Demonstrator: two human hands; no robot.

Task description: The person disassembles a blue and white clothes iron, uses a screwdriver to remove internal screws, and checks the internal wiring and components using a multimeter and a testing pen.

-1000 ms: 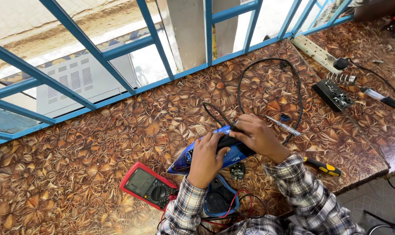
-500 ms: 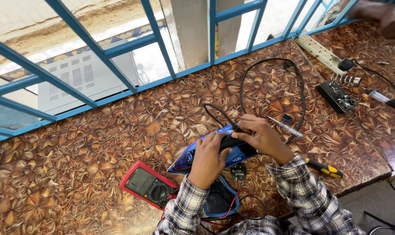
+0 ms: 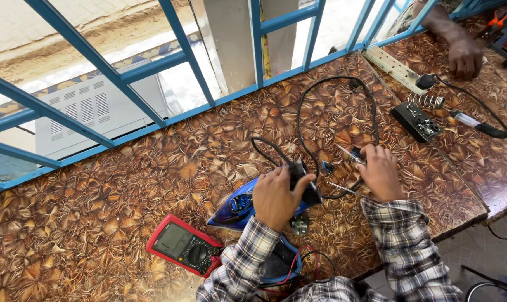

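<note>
Head view: The left hand [image 3: 277, 197] lies palm-down on the rear of the blue clothes iron [image 3: 243, 202], fingers curled over its dark handle end. The iron rests on the brown patterned tabletop [image 3: 125, 184], near the front edge. The right hand [image 3: 380, 172] is closed loosely on a small screwdriver [image 3: 351, 155], just right of the iron. A black cord [image 3: 320, 106] loops behind both hands. A red multimeter [image 3: 185, 251] lies left of the iron. A soldering stand [image 3: 417, 118] sits farther right. Another person's hand [image 3: 465, 56] rests at the far corner.
</note>
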